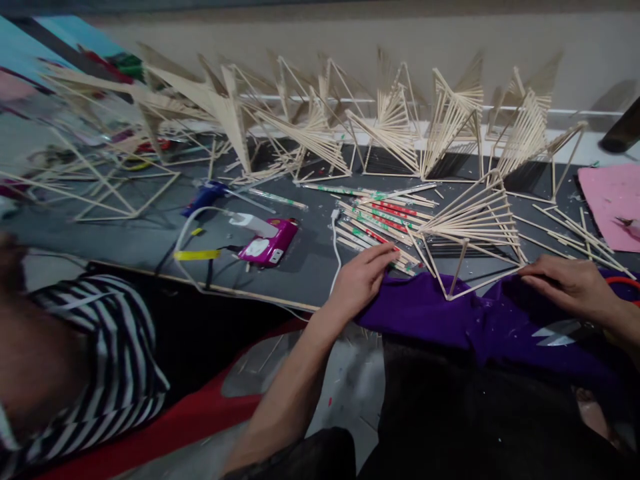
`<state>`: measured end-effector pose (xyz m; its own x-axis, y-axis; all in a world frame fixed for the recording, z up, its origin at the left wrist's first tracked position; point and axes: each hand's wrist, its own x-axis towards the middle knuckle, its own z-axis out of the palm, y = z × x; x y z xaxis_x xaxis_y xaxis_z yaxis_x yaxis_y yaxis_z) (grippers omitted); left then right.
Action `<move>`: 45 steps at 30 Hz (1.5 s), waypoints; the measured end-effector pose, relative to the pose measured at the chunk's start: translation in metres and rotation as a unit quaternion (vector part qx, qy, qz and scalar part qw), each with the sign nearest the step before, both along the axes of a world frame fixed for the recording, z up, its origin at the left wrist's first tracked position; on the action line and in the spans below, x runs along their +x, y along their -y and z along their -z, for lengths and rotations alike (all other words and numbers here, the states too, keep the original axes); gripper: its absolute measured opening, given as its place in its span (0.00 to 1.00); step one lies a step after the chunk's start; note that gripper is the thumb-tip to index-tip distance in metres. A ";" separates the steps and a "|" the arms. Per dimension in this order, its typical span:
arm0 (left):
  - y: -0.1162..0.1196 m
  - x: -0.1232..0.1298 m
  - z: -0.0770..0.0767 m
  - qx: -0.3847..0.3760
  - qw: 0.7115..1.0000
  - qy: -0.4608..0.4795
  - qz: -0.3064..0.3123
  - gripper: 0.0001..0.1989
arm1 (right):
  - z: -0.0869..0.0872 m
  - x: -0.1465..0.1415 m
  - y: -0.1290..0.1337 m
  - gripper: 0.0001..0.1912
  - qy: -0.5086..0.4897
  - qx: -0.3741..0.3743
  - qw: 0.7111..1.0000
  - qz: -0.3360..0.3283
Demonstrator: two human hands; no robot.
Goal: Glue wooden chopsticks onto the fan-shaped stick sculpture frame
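A twisted model of wooden sticks (470,227) stands at the front edge of the dark table, its near corner over a purple cloth (430,307). At the model's right lower corner, my right hand (570,287) is closed, with thumb and fingertips pinched at the stick end. My left hand (363,277) lies left of the model, fingers stretched out, with the tips touching the pile of paper-wrapped chopsticks (383,217). Its thumb is hidden. Scissors (563,332) lie on the cloth below my right hand.
Several similar stick models (395,127) line the wall side. Left of my hands are a magenta device (273,243) with a white cable and a blue glue gun (207,197). Loose sticks (575,230) and a pink sheet (610,207) lie right. A person in a striped top (115,340) sits left.
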<state>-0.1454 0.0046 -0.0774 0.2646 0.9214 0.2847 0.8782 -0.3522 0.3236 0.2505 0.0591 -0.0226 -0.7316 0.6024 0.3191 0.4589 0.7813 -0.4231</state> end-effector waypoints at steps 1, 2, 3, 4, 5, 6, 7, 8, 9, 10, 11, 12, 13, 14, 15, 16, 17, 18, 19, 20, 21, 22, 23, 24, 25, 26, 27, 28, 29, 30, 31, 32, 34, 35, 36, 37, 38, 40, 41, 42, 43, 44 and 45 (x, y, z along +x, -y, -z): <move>0.000 -0.004 0.001 0.008 0.999 0.003 -0.033 0.19 | 0.000 0.001 0.000 0.10 0.000 0.003 1.000 0.001; 0.000 -0.010 0.002 0.011 0.997 -0.003 -0.077 0.19 | 0.000 0.001 0.000 0.10 0.000 0.006 1.000 0.002; 0.000 -0.016 0.002 0.009 0.992 -0.015 -0.124 0.18 | 0.001 0.001 0.000 0.10 -0.001 0.009 1.000 0.002; -0.001 -0.022 0.003 0.000 0.985 -0.031 -0.169 0.18 | 0.001 0.002 0.000 0.10 -0.003 0.010 1.000 0.002; -0.003 -0.028 0.002 -0.013 0.977 -0.047 -0.208 0.18 | 0.001 0.002 0.000 0.09 -0.004 0.011 1.000 0.001; -0.004 -0.034 0.002 -0.025 0.969 -0.062 -0.239 0.19 | 0.001 0.001 0.000 0.09 -0.005 0.012 1.000 0.000; -0.006 -0.038 0.000 -0.031 0.962 -0.074 -0.262 0.19 | 0.001 0.001 0.000 0.09 -0.005 0.012 1.000 -0.001; -0.007 -0.040 -0.001 -0.031 0.958 -0.085 -0.272 0.20 | 0.001 0.000 0.000 0.09 -0.004 0.012 1.000 -0.003; -0.009 -0.041 -0.003 -0.027 0.958 -0.095 -0.268 0.20 | 0.001 0.000 0.000 0.09 -0.003 0.013 1.000 -0.004; -0.010 -0.039 -0.005 -0.023 0.963 -0.103 -0.249 0.21 | 0.001 -0.001 0.000 0.09 -0.002 0.015 1.000 -0.005; -0.012 -0.036 -0.007 -0.023 0.970 -0.112 -0.216 0.21 | 0.002 -0.001 0.000 0.09 0.000 0.016 1.000 -0.006; -0.014 -0.032 -0.008 -0.032 0.977 -0.121 -0.174 0.22 | 0.002 -0.001 0.000 0.09 0.001 0.017 1.000 -0.006; -0.016 -0.027 -0.010 -0.045 0.982 -0.131 -0.130 0.22 | 0.002 -0.002 0.000 0.09 0.002 0.018 1.000 -0.006; -0.017 -0.023 -0.011 -0.061 0.984 -0.142 -0.091 0.23 | 0.003 -0.001 0.000 0.09 0.003 0.019 1.000 -0.005; -0.019 -0.018 -0.013 -0.074 0.984 -0.153 -0.062 0.24 | 0.004 -0.001 0.000 0.10 0.003 0.020 1.000 -0.004; -0.020 -0.015 -0.014 -0.082 0.982 -0.162 -0.043 0.24 | 0.004 -0.001 0.001 0.10 0.003 0.021 1.000 -0.004; -0.022 -0.013 -0.015 -0.086 0.981 -0.170 -0.031 0.25 | 0.004 0.000 0.001 0.10 0.003 0.021 1.000 -0.003; -0.023 -0.012 -0.017 -0.088 0.980 -0.178 -0.026 0.25 | 0.005 0.000 0.001 0.10 0.003 0.020 1.000 -0.001; -0.025 -0.012 -0.018 -0.089 0.978 -0.185 -0.024 0.24 | 0.005 0.001 0.002 0.10 0.002 0.018 1.000 0.000; -0.026 -0.012 -0.020 -0.090 0.977 -0.193 -0.023 0.23 | 0.005 0.001 0.002 0.10 0.002 0.017 1.000 0.001; -0.028 -0.013 -0.021 -0.088 0.975 -0.203 -0.023 0.20 | 0.005 0.001 0.002 0.11 0.001 0.018 1.000 0.001; -0.030 -0.014 -0.023 -0.082 0.973 -0.213 -0.022 0.18 | 0.005 0.001 0.002 0.11 0.002 0.019 1.000 0.002; -0.032 -0.014 -0.024 -0.075 0.972 -0.223 -0.020 0.16 | 0.005 0.000 0.002 0.11 0.004 0.019 1.000 0.002; -0.035 -0.015 -0.025 -0.067 0.970 -0.232 -0.018 0.14 | 0.005 0.000 0.002 0.11 0.006 0.019 1.000 0.002; -0.037 -0.015 -0.025 -0.059 0.969 -0.241 -0.017 0.12 | 0.005 0.000 0.003 0.11 0.008 0.017 1.000 0.002; -0.040 -0.015 -0.025 -0.055 0.967 -0.249 -0.017 0.11 | 0.005 0.000 0.003 0.11 0.009 0.016 1.000 0.002; -0.042 -0.014 -0.025 -0.052 0.965 -0.255 -0.017 0.11 | 0.005 -0.001 0.003 0.11 0.008 0.015 1.000 0.002; -0.045 -0.014 -0.024 -0.049 0.964 -0.260 -0.020 0.11 | 0.006 -0.001 0.003 0.11 0.008 0.017 1.000 0.002; -0.048 -0.014 -0.023 -0.047 0.963 -0.265 -0.023 0.11 | 0.006 0.000 0.003 0.11 0.007 0.021 1.000 0.002; -0.051 -0.014 -0.022 -0.043 0.962 -0.269 -0.026 0.12 | 0.006 0.000 0.003 0.11 0.007 0.025 1.000 0.002; -0.054 -0.014 -0.022 -0.039 0.961 -0.273 -0.029 0.12 | 0.007 0.000 0.003 0.11 0.008 0.029 1.000 0.003; -0.056 -0.015 -0.022 -0.034 0.960 -0.278 -0.031 0.12 | 0.007 0.000 0.003 0.11 0.010 0.031 0.999 0.003; -0.061 -0.018 -0.025 -0.030 0.956 -0.289 -0.035 0.13 | 0.007 0.000 0.003 0.11 0.011 0.035 0.999 0.004; -0.062 -0.021 -0.028 -0.028 0.955 -0.292 -0.040 0.13 | 0.007 0.000 0.003 0.11 0.010 0.036 0.999 0.004; -0.062 -0.024 -0.033 -0.025 0.954 -0.294 -0.047 0.14 | 0.007 -0.001 0.004 0.11 0.009 0.038 0.999 0.004; -0.062 -0.027 -0.037 -0.023 0.954 -0.293 -0.055 0.14 | 0.007 -0.001 0.004 0.11 0.008 0.040 0.999 0.004; -0.062 -0.029 -0.043 -0.018 0.954 -0.292 -0.064 0.15 | 0.007 -0.001 0.004 0.11 0.006 0.042 0.999 0.002; -0.060 -0.033 -0.055 -0.003 0.954 -0.284 -0.092 0.15 | 0.008 -0.001 0.003 0.11 0.006 0.044 0.999 0.000; -0.059 -0.034 -0.061 0.006 0.954 -0.279 -0.110 0.15 | 0.008 -0.001 0.003 0.11 0.009 0.045 0.999 0.000; -0.059 -0.033 -0.066 0.014 0.954 -0.271 -0.130 0.15 | 0.009 -0.001 0.002 0.12 0.012 0.045 0.999 0.002; -0.058 -0.031 -0.071 0.021 0.952 -0.264 -0.151 0.15 | 0.009 -0.002 0.002 0.12 0.015 0.044 0.999 0.003; -0.059 -0.029 -0.075 0.026 0.951 -0.256 -0.171 0.16 | 0.010 -0.002 0.002 0.12 0.017 0.041 0.999 0.005; -0.059 -0.025 -0.078 0.026 0.949 -0.251 -0.187 0.17 | 0.010 -0.003 0.002 0.13 0.019 0.037 0.999 0.006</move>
<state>-0.1707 0.0637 0.0006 0.0350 0.9659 0.2565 0.9841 0.0114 -0.1774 0.2477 0.0572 -0.0326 -0.7366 0.5873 0.3356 0.4829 0.8040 -0.3471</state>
